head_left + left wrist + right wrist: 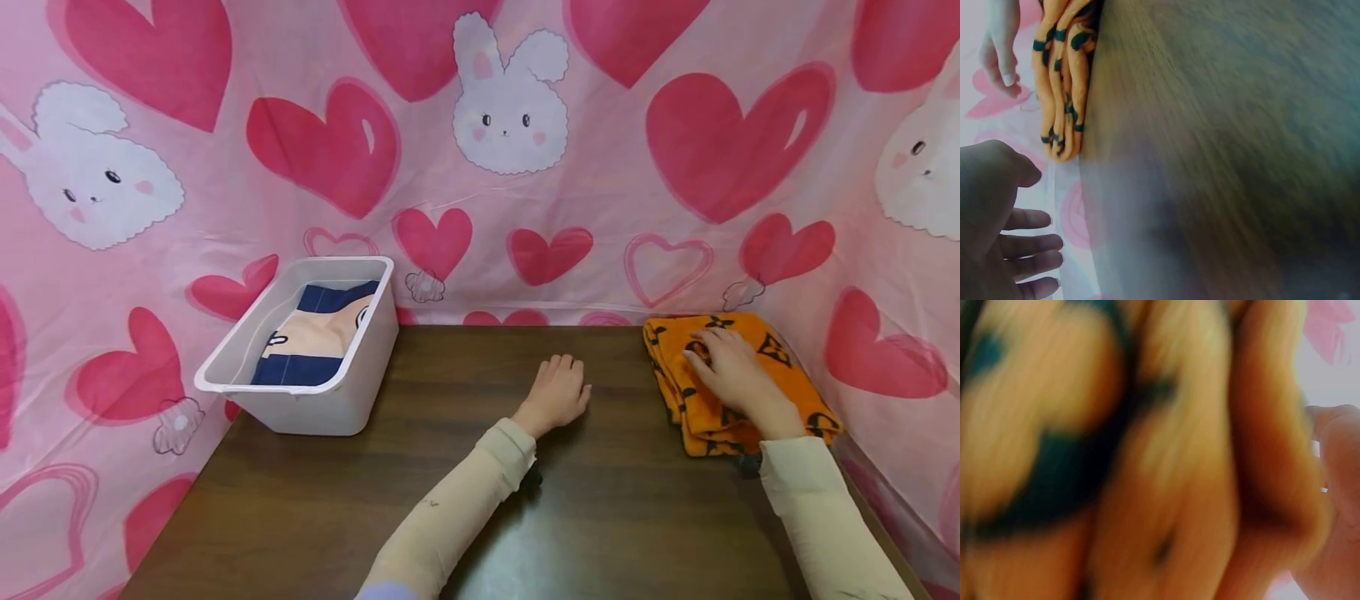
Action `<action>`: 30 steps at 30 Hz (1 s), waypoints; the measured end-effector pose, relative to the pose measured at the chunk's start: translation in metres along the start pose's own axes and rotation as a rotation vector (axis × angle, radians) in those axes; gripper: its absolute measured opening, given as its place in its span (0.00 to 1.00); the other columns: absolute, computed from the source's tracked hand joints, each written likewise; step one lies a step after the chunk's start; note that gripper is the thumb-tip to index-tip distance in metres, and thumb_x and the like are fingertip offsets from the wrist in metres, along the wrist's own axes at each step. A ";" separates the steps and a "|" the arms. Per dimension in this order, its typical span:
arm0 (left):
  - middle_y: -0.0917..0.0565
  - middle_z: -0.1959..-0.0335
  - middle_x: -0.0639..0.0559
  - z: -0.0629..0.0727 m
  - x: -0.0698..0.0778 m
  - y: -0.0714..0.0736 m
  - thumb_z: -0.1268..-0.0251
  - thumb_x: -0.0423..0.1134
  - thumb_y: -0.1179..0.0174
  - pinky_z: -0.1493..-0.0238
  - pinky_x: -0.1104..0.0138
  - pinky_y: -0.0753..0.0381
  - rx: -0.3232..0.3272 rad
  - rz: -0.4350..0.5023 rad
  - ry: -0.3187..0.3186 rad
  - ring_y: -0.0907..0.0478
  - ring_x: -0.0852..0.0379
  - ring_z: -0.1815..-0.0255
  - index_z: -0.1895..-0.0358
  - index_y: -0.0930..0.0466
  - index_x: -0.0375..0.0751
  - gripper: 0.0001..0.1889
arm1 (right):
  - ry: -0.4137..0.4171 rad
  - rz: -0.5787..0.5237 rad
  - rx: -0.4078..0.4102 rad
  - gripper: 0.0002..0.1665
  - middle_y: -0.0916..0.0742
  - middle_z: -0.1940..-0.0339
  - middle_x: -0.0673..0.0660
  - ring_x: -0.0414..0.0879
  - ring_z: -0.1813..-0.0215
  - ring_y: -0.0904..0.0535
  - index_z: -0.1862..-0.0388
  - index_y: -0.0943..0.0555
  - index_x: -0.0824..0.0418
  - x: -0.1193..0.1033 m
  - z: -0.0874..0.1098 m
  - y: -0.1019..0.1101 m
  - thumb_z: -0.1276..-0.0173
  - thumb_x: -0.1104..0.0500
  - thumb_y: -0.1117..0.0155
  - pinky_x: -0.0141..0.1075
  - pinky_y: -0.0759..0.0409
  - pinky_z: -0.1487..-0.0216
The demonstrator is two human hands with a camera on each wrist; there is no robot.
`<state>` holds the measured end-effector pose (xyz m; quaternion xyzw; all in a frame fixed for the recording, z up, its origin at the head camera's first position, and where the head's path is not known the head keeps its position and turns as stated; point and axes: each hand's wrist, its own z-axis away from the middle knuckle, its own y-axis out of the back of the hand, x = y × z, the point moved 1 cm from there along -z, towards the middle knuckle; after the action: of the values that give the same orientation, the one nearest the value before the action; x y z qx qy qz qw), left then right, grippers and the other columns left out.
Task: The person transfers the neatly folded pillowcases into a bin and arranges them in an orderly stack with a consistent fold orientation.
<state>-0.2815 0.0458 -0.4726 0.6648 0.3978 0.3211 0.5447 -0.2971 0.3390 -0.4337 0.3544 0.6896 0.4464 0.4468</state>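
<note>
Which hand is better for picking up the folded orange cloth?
Probably the right hand: it hovers just over the folded orange cloth, holding nothing. The left hand looks free too, but it is off to the side, between the white tub and the cloth, so it would need to reach farther.

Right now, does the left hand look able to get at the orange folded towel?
Probably yes: only bare wooden tabletop shows between the left hand and the orange folded towel's left side. The right hand is over its top, though, so that approach looks partly blocked.
</note>
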 end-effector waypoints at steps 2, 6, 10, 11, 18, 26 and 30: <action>0.18 0.52 0.51 -0.004 0.006 0.001 0.23 0.53 0.49 0.49 0.61 0.24 -0.011 -0.015 0.007 0.22 0.52 0.50 0.52 0.20 0.44 0.17 | -0.023 0.013 -0.009 0.31 0.29 0.35 0.81 0.78 0.34 0.39 0.33 0.31 0.78 0.012 0.005 0.003 0.20 0.53 0.45 0.72 0.45 0.34; 0.19 0.51 0.51 -0.010 0.016 0.004 0.23 0.57 0.52 0.47 0.61 0.25 -0.022 -0.040 0.021 0.22 0.53 0.48 0.48 0.22 0.47 0.19 | -0.061 0.056 0.011 0.31 0.28 0.38 0.83 0.79 0.38 0.37 0.35 0.31 0.80 0.034 0.011 0.008 0.21 0.54 0.44 0.72 0.43 0.37; 0.20 0.50 0.51 -0.015 0.026 0.003 0.23 0.58 0.53 0.46 0.61 0.25 -0.027 -0.045 0.019 0.23 0.53 0.47 0.44 0.24 0.49 0.20 | -0.091 0.103 0.031 0.30 0.27 0.41 0.84 0.79 0.41 0.35 0.39 0.30 0.83 0.054 0.011 0.013 0.23 0.56 0.43 0.71 0.41 0.37; 0.20 0.49 0.51 -0.017 0.029 0.003 0.23 0.58 0.53 0.46 0.61 0.26 -0.030 -0.047 0.015 0.23 0.53 0.47 0.44 0.24 0.49 0.21 | -0.099 0.110 0.032 0.30 0.27 0.42 0.84 0.79 0.42 0.35 0.40 0.30 0.83 0.059 0.011 0.014 0.23 0.56 0.43 0.71 0.41 0.37; 0.22 0.42 0.51 -0.030 0.049 -0.003 0.22 0.60 0.56 0.42 0.62 0.26 -0.068 -0.083 -0.016 0.24 0.54 0.43 0.35 0.26 0.48 0.25 | -0.162 0.149 0.011 0.35 0.28 0.44 0.88 0.81 0.47 0.33 0.37 0.35 0.87 0.089 0.015 0.018 0.24 0.55 0.43 0.73 0.37 0.39; 0.32 0.24 0.48 -0.044 0.069 -0.005 0.20 0.61 0.61 0.29 0.61 0.33 -0.162 -0.085 -0.041 0.30 0.54 0.29 0.24 0.35 0.50 0.31 | -0.291 0.130 -0.124 0.45 0.26 0.57 0.85 0.76 0.57 0.32 0.50 0.35 0.88 0.109 0.023 0.022 0.23 0.40 0.47 0.70 0.29 0.56; 0.32 0.24 0.49 -0.047 0.076 -0.008 0.20 0.63 0.64 0.29 0.62 0.33 -0.182 -0.090 -0.042 0.31 0.55 0.29 0.24 0.35 0.50 0.32 | -0.286 0.130 -0.238 0.54 0.23 0.59 0.85 0.71 0.63 0.25 0.50 0.33 0.90 0.114 0.021 0.021 0.22 0.32 0.58 0.65 0.23 0.60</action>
<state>-0.2873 0.1351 -0.4718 0.6008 0.3850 0.3171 0.6248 -0.3155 0.4535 -0.4527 0.4028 0.5371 0.4975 0.5493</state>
